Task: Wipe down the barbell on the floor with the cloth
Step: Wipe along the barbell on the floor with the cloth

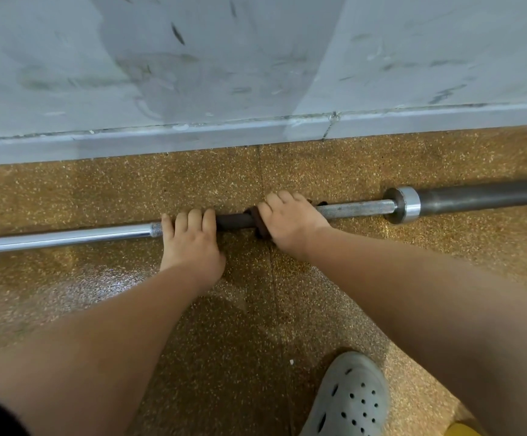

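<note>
The barbell [67, 237] lies on the speckled floor [98, 196], running left to right just near of the wall [255, 73]. Both hands are on its shaft, left of the collar [403, 204]. The left hand [192, 243] curls its fingers over the bare bar. Close to its right, the right hand [290, 221] wraps a dark brown cloth [259, 229] round the bar, and the cloth's edges show at both sides of the hand. A grey clog [350, 401] stands on the near floor.

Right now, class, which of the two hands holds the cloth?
The right hand: brown cloth bunches beneath it around the barbell; the left hand grips the bar with no cloth showing.
</note>
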